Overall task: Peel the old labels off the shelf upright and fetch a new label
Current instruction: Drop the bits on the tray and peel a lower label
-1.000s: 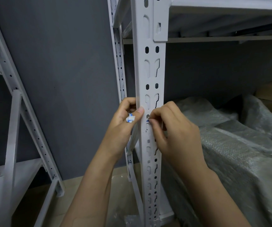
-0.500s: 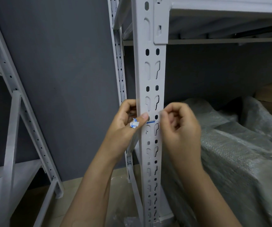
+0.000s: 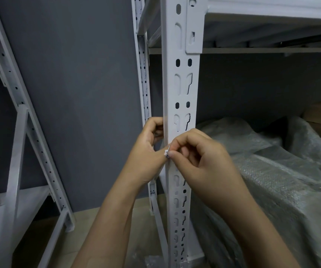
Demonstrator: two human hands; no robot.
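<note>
Grey wall (image 3: 78, 93) behind white slotted shelf upright (image 3: 182, 93), bubble-wrapped bundle (image 3: 272, 180) stowed under upper shelf (image 3: 272, 20) to its right. Round upright's left edge, left hand (image 3: 146, 157) grip curled; right hand (image 3: 204, 157) grip pinched tight on small label scrap (image 3: 166, 152) against upright's front.

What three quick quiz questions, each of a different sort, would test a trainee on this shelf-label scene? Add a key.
1. True or false: the left hand hangs idle, well away from the shelf upright.
2. Multiple choice: what lies on the shelf to the right of the upright? A) a bubble-wrapped bundle B) paint tins C) a stack of books
3. Fill in: the small white label scrap sits at the pinched fingertips of the ___ hand.

Key: 1 false, it is up against the upright's left edge; 2 A; 3 right hand.
</note>
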